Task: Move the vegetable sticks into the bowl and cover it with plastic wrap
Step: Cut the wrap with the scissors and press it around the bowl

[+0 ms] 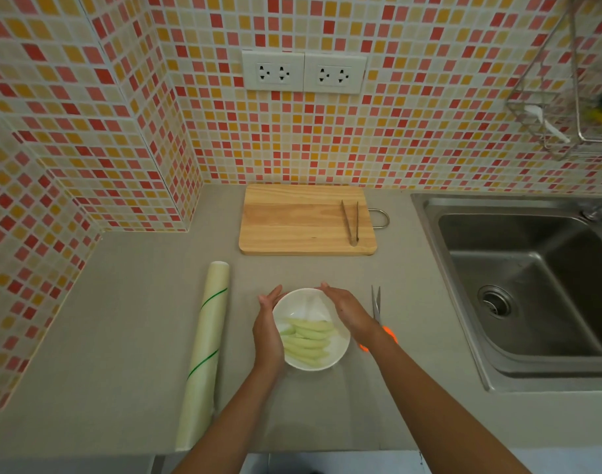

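The white bowl (311,328) sits near the front edge of the bench with the green vegetable sticks (306,340) already inside. The left hand (268,331) and right hand (347,311) press flat on its two sides, fingers straight and together, probably smoothing clear plastic wrap (315,307) down so it sticks. The wrap roll (203,350) lies to the left, and the scissors (378,311) lie just right of the bowl.

A wall (395,131) of small red, orange and cream tiles turns a corner at the left. Two white double sockets (304,72) sit on it. Below runs a grey counter (121,336), with a steel sink (532,285) at the right and a wire rack (566,97) above it.
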Demonstrator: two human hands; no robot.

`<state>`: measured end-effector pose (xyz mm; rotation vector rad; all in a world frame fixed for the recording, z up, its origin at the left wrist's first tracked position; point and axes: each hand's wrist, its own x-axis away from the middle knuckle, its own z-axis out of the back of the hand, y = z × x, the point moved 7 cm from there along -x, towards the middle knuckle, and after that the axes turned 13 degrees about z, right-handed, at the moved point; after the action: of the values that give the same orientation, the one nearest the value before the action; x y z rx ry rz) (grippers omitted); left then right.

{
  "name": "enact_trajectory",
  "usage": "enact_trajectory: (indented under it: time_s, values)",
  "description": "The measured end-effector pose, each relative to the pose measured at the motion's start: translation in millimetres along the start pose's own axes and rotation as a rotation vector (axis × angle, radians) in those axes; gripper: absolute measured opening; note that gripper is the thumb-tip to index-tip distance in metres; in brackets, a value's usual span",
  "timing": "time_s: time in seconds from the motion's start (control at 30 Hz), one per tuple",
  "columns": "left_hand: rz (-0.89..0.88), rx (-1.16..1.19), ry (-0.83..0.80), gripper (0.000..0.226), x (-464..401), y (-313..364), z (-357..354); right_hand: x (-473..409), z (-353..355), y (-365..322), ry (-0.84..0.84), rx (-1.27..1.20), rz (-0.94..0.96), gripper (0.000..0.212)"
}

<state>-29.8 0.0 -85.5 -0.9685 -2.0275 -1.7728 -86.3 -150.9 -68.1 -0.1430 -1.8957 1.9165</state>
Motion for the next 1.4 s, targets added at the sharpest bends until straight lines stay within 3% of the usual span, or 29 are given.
enact_trajectory:
  time_s: [0.13, 0.27, 0.33, 0.43, 0.53, 0.63, 0.73, 0.83, 1.0, 1.13, 1.2, 1.27, 1.33, 1.4]
  values:
    - [0.005, -0.079, -0.077, 0.057, -7, 6, -2, 7, 0, 3, -0.001, 0.076, -0.085, 0.062]
    - [0.004, -0.283, -0.167, 0.060, -11, 22, -10, 11, 5, 1, 0.091, 0.240, -0.021, 0.067]
    - [-0.069, -0.345, -0.121, 0.059, -11, 29, -8, 12, 12, -1, 0.185, 0.254, 0.009, 0.062]
    - [-0.231, -0.253, 0.113, 0.057, 1, 36, 8, 8, 19, -9, 0.255, 0.137, 0.090, 0.046]
    - [-0.212, -0.114, 0.228, 0.049, 21, 15, 15, -1, 14, -18, 0.135, 0.058, 0.134, 0.039]
    - [-0.192, -0.173, 0.247, 0.046, 29, 0, 8, -6, -2, -19, -0.033, 0.037, 0.065, 0.034]
    - [-0.254, -0.238, 0.268, 0.046, 25, 4, 6, -7, -7, -14, -0.081, 0.055, 0.025, 0.033]
    - [-0.278, -0.278, 0.190, 0.044, 17, 7, 3, -8, -6, -13, -0.070, 0.085, 0.013, 0.039]
    - [-0.190, -0.340, 0.012, 0.051, -4, 11, 2, -3, 1, 2, -0.085, 0.213, -0.091, 0.073]
    - [-0.221, -0.555, -0.210, 0.055, -11, 29, -17, -1, 12, 7, -0.029, 0.235, -0.113, 0.070]
    - [-0.341, -0.588, -0.128, 0.048, -9, 45, -18, -3, 20, 3, 0.104, 0.199, -0.036, 0.062]
    - [-0.425, -0.481, 0.102, 0.044, -2, 55, -3, -5, 29, -4, 0.220, 0.119, 0.047, 0.052]
    - [-0.403, -0.293, 0.290, 0.045, 13, 44, 14, -5, 30, -10, 0.226, 0.022, 0.081, 0.044]
    - [-0.314, -0.195, 0.317, 0.047, 25, 18, 13, -7, 23, -12, 0.147, -0.024, 0.072, 0.042]
